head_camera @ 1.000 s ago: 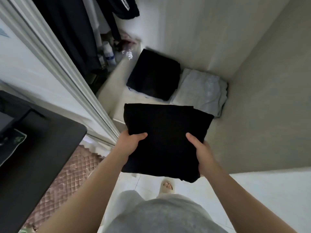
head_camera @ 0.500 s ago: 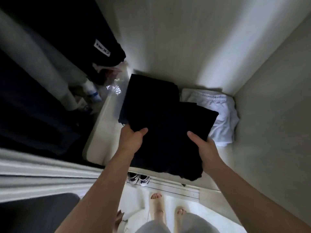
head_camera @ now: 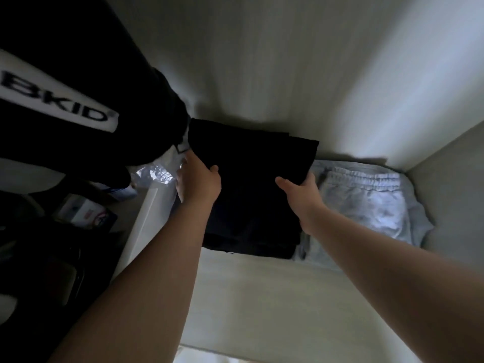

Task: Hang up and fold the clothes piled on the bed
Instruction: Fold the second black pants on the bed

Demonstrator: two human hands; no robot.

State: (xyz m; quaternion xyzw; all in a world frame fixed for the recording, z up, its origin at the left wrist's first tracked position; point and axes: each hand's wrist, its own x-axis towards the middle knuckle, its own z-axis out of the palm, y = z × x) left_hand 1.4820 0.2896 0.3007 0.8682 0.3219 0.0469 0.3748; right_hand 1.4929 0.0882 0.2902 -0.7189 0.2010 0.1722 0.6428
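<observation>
– One pale shelf (head_camera: 235,297) fills the lower middle of the frame. Where on it does the load sit?
– At its far end, centre of frame. The black folded garment (head_camera: 248,184) lies close to the back wall, over what looks like more black cloth. Whether it is fully down I cannot tell.
– And around it?
– A dark hanging garment (head_camera: 146,106) with a white lettered label crowds the upper left. A pale grey folded garment (head_camera: 366,205) lies against the black one's right edge.
– How does the black one lie from the grip?
– Between the two hands, with its long axis running from the near edge at lower centre up toward the wall. The left hand (head_camera: 197,184) pinches its left edge and the right hand (head_camera: 301,195) its right edge. Each grip has the thumb on top and the fingers hidden beneath.
– Which hand is nearer?
– Neither; they sit level, about halfway along. My guess is that letting go means sliding both out sideways. The left has a crinkled plastic bag (head_camera: 154,175) just beside it, and the right has the grey cloth.
</observation>
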